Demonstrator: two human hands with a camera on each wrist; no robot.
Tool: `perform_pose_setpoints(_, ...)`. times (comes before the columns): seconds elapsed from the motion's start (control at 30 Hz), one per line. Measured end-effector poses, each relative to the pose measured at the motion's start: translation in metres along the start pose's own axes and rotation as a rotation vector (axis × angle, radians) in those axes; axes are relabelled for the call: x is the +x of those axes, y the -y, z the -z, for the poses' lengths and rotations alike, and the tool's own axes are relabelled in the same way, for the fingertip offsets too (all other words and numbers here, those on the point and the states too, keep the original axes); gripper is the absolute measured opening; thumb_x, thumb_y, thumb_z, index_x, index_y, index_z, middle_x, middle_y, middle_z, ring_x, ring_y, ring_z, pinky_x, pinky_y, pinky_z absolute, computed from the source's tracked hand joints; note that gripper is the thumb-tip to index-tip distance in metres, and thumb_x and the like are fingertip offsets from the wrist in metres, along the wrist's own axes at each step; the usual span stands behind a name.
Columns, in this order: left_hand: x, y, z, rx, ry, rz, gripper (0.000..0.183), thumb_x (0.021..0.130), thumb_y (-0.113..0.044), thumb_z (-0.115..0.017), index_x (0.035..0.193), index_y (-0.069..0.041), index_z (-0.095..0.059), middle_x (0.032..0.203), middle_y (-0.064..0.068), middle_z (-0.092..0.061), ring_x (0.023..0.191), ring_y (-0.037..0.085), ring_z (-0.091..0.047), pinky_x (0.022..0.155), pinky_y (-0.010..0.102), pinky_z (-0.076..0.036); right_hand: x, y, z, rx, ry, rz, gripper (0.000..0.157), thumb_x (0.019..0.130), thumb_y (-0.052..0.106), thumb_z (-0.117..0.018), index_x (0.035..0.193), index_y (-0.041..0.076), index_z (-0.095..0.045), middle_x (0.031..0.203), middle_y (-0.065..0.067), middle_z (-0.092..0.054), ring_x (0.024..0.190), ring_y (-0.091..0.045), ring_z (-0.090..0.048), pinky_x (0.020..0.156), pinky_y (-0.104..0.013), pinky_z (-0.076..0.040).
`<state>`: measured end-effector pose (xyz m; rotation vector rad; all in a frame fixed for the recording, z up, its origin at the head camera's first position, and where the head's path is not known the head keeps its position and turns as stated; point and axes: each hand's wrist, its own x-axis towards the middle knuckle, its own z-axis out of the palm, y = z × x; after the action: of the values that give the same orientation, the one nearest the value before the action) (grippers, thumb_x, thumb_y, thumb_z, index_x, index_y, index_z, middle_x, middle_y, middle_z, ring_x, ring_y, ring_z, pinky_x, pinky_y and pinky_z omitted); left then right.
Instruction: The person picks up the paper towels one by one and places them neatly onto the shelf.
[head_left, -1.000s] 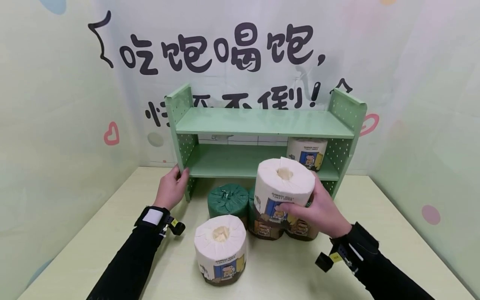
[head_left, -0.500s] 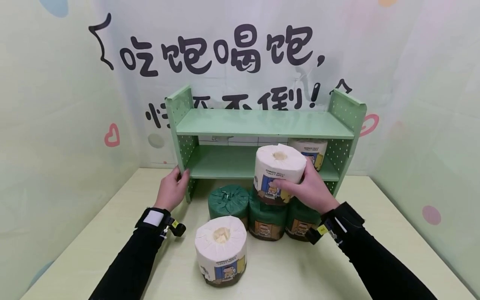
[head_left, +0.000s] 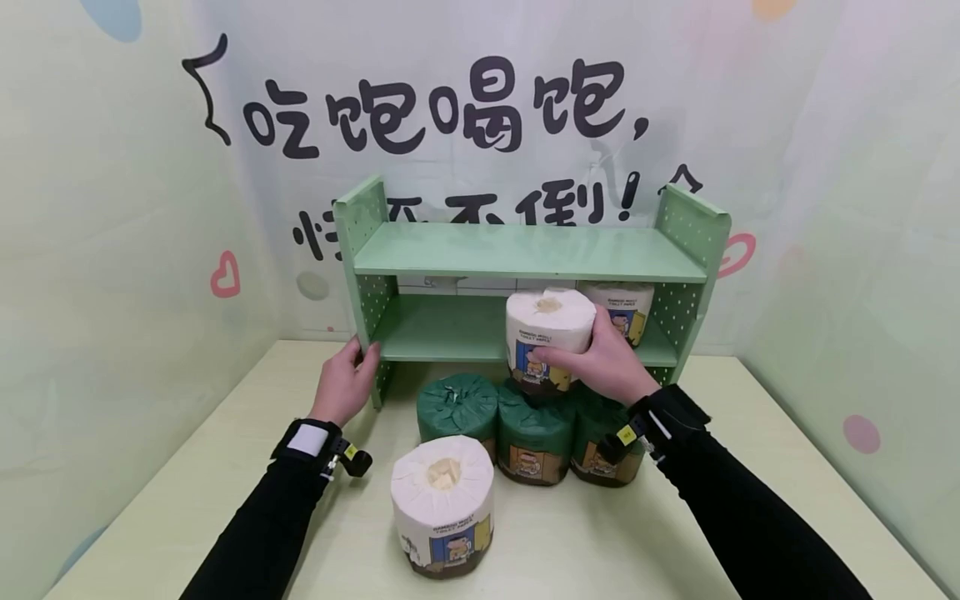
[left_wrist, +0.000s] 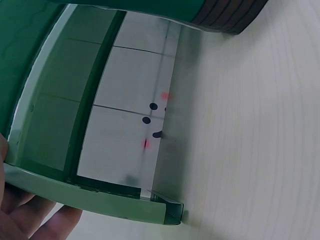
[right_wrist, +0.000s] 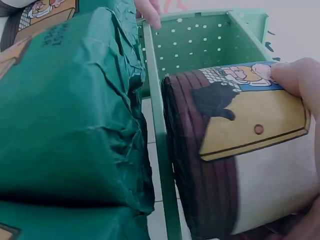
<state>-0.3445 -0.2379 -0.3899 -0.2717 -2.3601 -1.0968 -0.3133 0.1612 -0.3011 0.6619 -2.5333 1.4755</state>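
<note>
My right hand (head_left: 600, 360) grips a white-topped wrapped toilet roll (head_left: 550, 333), upright, at the front of the middle board of the green shelf (head_left: 450, 329). In the right wrist view the roll's brown base (right_wrist: 207, 195) is right at the board's front edge. Another white toilet roll (head_left: 626, 302) stands on that board at the right end, partly hidden behind my hand. My left hand (head_left: 345, 382) holds the shelf's left side panel at the level of the middle board; in the left wrist view its fingers (left_wrist: 30, 212) curl around the panel edge.
Three green-wrapped toilet rolls (head_left: 535, 433) stand in a row on the table (head_left: 247, 467) before the shelf. Nearer to me is a white toilet roll (head_left: 442, 504). The shelf's top board (head_left: 525, 250) lies above the middle one. Printed fabric walls enclose the table.
My right hand has carried the white toilet roll up, back and slightly left, from over the green rolls to the middle board. My left hand keeps its hold on the side panel.
</note>
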Motion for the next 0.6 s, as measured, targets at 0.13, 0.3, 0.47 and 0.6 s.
perform_pose_setpoints(0.13,0.0001,0.0008,-0.0011,-0.002,-0.002,-0.006,0.037,0.107,-0.035,-0.045,0.124,-0.005,-0.060,0.119,0.022,-0.063,0.103,0.029,-0.061,0.076,0.050,-0.055,0.0009,0.0018,-0.0001,-0.035,0.014,-0.063,0.106,0.079,0.049,-0.082,0.149,0.009,-0.013,0.135,-0.015,-0.039,0.113,-0.023,-0.049,0.094,-0.048,-0.045)
perform_pose_setpoints(0.3,-0.0003,0.0001,-0.0008,-0.001,-0.006,-0.008,0.036,0.107,-0.034,-0.045,0.123,-0.005,-0.060,0.118,0.022,-0.064,0.099,0.029,-0.062,0.073,0.049,-0.055,0.0034,0.0019,-0.0026,-0.089,0.017,-0.055,0.106,0.078,0.050,-0.083,0.148,0.008,-0.016,0.135,-0.016,-0.034,0.115,-0.023,-0.045,0.098,-0.048,-0.041)
perform_pose_setpoints(0.47,-0.0006,0.0022,-0.0014,0.002,0.000,-0.008,0.039,0.107,-0.035,-0.045,0.127,-0.005,-0.059,0.120,0.023,-0.063,0.104,0.030,-0.060,0.076,0.051,-0.056,0.0058,0.0031,-0.0053,-0.201,-0.058,-0.007,0.096,0.076,0.051,-0.084,0.145,0.007,-0.034,0.132,-0.014,-0.035,0.115,-0.026,-0.032,0.092,-0.049,-0.041)
perform_pose_setpoints(0.6,-0.0006,0.0022,-0.0013,0.004,-0.002,-0.002,0.040,0.107,-0.036,-0.045,0.129,-0.006,-0.058,0.121,0.022,-0.062,0.105,0.030,-0.060,0.077,0.052,-0.056,0.0065,0.0051,-0.0075,-0.163,-0.093,-0.014,0.101,0.077,0.047,-0.084,0.146,0.004,-0.025,0.132,-0.015,-0.036,0.115,-0.025,-0.040,0.092,-0.048,-0.046)
